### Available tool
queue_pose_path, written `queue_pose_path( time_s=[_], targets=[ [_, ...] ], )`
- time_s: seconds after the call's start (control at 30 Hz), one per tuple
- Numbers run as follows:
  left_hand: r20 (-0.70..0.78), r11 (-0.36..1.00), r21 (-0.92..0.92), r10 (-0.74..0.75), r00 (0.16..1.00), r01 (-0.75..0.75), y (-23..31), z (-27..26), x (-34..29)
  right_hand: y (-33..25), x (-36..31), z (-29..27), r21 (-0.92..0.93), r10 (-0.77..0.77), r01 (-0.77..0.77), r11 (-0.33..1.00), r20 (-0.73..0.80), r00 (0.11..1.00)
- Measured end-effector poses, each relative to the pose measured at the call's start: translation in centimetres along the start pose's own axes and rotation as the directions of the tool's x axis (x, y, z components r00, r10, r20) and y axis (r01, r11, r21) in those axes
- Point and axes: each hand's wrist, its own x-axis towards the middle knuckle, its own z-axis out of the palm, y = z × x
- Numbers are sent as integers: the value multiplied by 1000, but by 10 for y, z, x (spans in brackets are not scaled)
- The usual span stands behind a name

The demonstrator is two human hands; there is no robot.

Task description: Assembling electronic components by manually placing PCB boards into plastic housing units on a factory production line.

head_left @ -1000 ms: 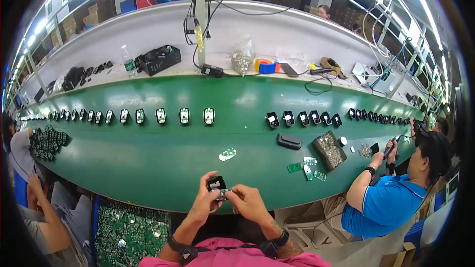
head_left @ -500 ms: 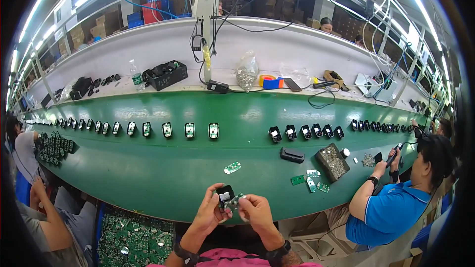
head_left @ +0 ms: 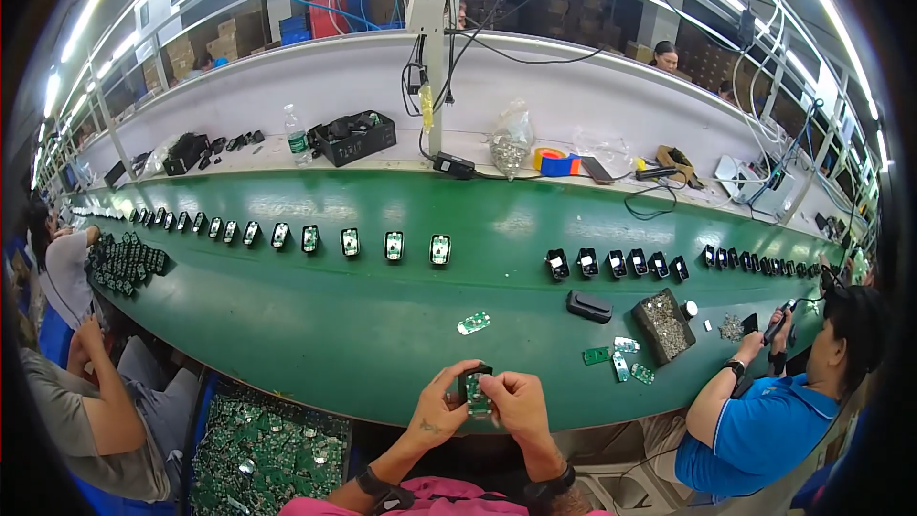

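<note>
At the frame's lower centre, the green board point(head_left: 478, 401), tilted off a moment ago, now lies over the black case point(head_left: 472, 372) — left hand point(head_left: 439, 409) gripping the case, your right hand point(head_left: 519, 405) holding the board — seemingly nearly aligned.

Smooth green tabletop point(head_left: 315, 325), softly glossy; at its near edge, a black plastic housing point(head_left: 463, 385) and a circuit board point(head_left: 479, 402) flecked with shiny metal; on its right half, a box point(head_left: 651, 341) of rough, glinting metal bits point(head_left: 666, 319); beyond its far edge, a crinkled clear plastic bag point(head_left: 511, 145) and a smooth plastic bottle point(head_left: 296, 131); on its near side, a matt cloth shirt point(head_left: 435, 499).
</note>
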Motion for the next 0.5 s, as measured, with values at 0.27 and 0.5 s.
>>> queue_pose_path(
  time_s=[0.27,0.5],
  targets=[
    [-118,788,586,314,942,-189,4,5,6,-2,-6,9,-219,-110,90,972,-82,991],
    [-123,986,162,49,991,-29,36,2,3,-23,5,9,-204,-95,69,977,-121,988]
  ],
)
